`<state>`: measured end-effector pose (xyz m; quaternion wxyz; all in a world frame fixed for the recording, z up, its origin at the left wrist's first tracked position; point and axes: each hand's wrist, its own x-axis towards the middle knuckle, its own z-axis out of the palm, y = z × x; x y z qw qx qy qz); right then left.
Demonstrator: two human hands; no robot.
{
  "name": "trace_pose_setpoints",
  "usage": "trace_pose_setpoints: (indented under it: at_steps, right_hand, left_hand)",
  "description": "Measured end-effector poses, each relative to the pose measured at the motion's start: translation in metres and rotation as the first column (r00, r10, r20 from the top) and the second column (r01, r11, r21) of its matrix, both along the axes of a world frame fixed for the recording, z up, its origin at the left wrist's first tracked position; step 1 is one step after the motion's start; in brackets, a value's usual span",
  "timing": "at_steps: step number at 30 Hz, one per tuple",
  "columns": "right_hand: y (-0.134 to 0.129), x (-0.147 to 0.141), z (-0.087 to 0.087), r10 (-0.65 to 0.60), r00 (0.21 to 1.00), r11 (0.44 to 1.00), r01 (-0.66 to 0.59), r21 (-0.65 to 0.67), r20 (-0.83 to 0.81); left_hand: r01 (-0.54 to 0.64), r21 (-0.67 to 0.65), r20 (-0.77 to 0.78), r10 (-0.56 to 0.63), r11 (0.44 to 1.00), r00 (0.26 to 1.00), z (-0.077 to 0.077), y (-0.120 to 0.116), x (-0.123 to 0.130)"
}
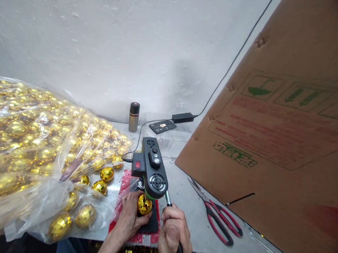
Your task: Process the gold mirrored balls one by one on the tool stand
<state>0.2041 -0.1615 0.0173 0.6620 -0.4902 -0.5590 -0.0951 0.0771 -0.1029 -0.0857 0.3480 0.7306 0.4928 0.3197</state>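
L hand [131, 214] holds gold ball [145, 205] at front end of blk device [155, 168]; R hand [174, 232] round lever [168, 198]. Clear bag [43, 195] w/ more gold balls [15, 129] far L, scissors [218, 217] nr cardbd box [285, 133] R.

Clear bag [21, 133] cut off at left, carton [291, 56] at top and right, red print [250, 130] too blurred to read, small black box [138, 164] pixelated, lever [168, 198] partly hidden by right hand [174, 230], gold ball [145, 205] by left hand [131, 216].

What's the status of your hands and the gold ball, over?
Left hand holds gold ball at black machine. Right hand grips lever. Scissors off to the right, apart from both hands.
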Motion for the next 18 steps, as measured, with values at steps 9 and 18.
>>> trace_pose_setpoints:
  at_steps: [9,18]
  right_hand:
    - [0.005,-0.001,0.003,-0.01,1.0,0.999,0.01,0.038,0.006]
    - [0.006,0.0,-0.001,0.006,1.0,0.999,-0.006,0.048,-0.003]
  left_hand:
    - [0.007,-0.008,0.009,-0.007,1.0,1.0,0.005,0.001,-0.001]
    - [-0.006,0.028,0.029,0.005,1.0,1.0,0.002,0.003,0.001]
